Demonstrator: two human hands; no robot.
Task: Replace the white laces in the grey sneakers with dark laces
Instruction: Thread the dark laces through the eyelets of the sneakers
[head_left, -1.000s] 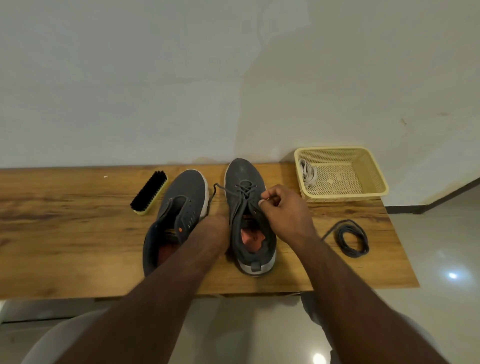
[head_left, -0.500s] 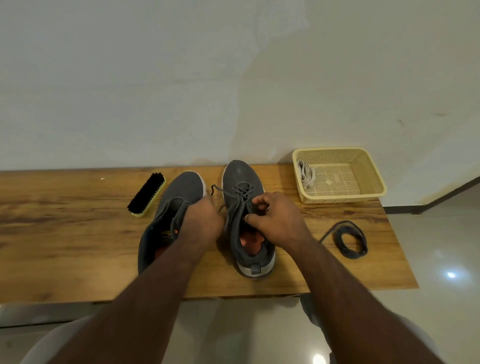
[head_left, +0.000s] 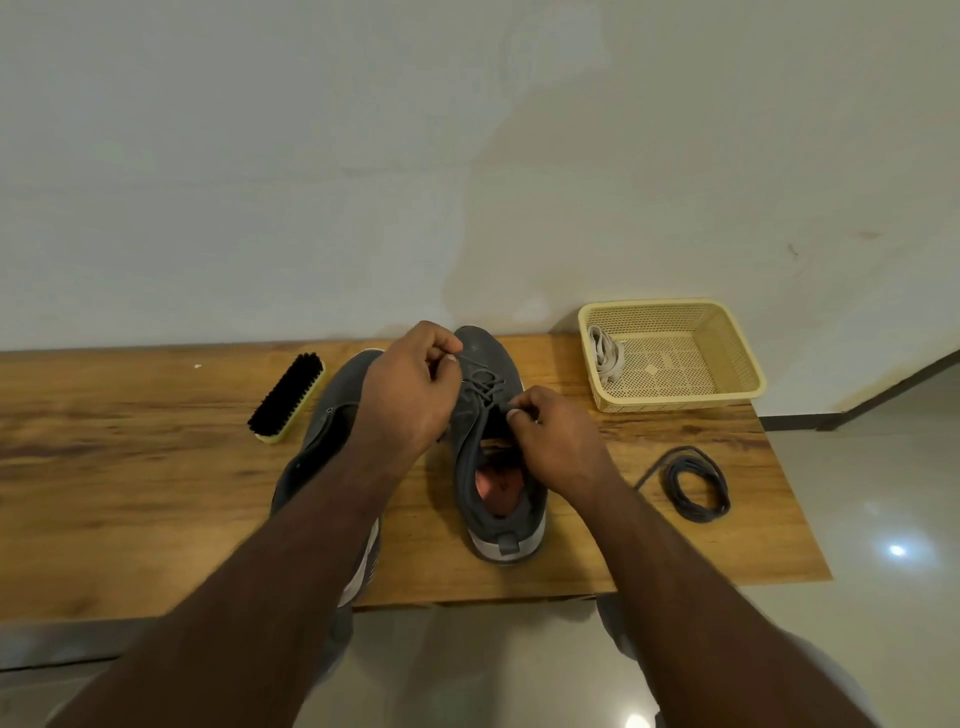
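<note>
Two grey sneakers stand side by side on the wooden table. The right sneaker has a dark lace threaded through its front eyelets. My left hand is above the toe area, pinching one end of that lace. My right hand pinches the other end at the shoe's right eyelets, over the tongue. The left sneaker has no lace that I can see and is partly hidden under my left forearm. A coiled dark lace lies on the table to the right.
A yellow plastic basket at the back right holds the white laces. A black-bristled shoe brush lies left of the sneakers. A white wall runs along the table's far edge. Shiny floor shows past the table's right and near edges.
My left hand has moved up and forward from beside the shoe to over its toe, pulling the lace end. My right hand shifted slightly toward the right eyelets.
</note>
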